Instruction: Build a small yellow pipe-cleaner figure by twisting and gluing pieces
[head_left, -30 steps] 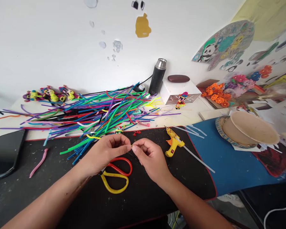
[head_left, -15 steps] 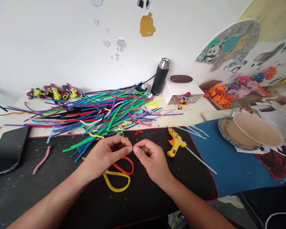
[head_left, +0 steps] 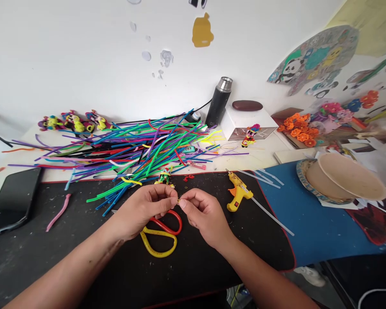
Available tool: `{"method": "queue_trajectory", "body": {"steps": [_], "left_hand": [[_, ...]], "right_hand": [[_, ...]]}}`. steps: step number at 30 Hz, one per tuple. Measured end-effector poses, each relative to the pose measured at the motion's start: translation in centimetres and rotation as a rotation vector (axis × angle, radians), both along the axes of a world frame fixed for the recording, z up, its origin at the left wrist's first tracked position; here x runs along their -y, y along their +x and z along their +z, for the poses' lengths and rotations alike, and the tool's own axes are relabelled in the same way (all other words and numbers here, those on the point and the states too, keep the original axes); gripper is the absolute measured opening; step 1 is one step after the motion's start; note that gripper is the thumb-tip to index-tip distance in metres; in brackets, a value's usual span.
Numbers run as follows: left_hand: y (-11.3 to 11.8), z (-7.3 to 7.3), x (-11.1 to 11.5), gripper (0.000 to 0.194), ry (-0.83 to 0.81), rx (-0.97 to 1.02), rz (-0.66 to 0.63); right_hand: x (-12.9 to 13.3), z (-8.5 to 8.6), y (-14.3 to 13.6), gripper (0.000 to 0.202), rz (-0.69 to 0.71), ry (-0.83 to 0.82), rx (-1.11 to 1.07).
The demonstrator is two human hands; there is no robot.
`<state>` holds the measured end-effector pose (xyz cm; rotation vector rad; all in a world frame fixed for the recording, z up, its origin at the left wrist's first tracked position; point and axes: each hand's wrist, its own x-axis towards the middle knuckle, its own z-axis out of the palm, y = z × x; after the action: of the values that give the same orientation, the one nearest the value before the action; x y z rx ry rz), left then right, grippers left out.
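Note:
Above the black mat, my left hand (head_left: pixel 144 210) and my right hand (head_left: pixel 207 214) meet with thumbs and forefingers pinched. A tiny yellowish piece (head_left: pixel 179 200) shows between the fingertips, too small to make out its kind. Beneath the hands lie scissors with one red and one yellow handle (head_left: pixel 161 253); their blades are mostly hidden by my left hand. Just beyond the fingers is a small colourful pipe-cleaner figure (head_left: pixel 165 175), partly covered. Small red bits (head_left: pixel 189 177) lie to its right.
A heap of coloured pipe cleaners (head_left: pixel 141 146) spreads behind the mat. A yellow glue gun (head_left: pixel 238 193) lies right of my hands, a phone (head_left: pixel 14 199) far left, a pink twisted piece (head_left: pixel 58 212) nearby. A black flask (head_left: pixel 219 101) and bowls (head_left: pixel 350 178) stand farther back.
The view has shifted slightly, so the surroundings sit a little farther right. Both hands keep their fingertip pinch, and the tiny yellowish piece shows slightly more between them.

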<state>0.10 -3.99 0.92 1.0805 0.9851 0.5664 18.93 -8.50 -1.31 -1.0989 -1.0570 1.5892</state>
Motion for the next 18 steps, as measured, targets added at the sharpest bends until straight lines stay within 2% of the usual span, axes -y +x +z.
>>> {"method": "queue_trajectory", "body": {"steps": [7, 18], "left_hand": [[-0.33, -0.06, 0.03, 0.029, -0.004, 0.020, -0.015], [-0.09, 0.81, 0.13, 0.032, 0.070, -0.071, -0.039]], "right_hand": [[-0.10, 0.25, -0.37, 0.036, 0.031, -0.104, -0.171], [0.13, -0.07, -0.31, 0.035, 0.077, -0.215, -0.280]]}}
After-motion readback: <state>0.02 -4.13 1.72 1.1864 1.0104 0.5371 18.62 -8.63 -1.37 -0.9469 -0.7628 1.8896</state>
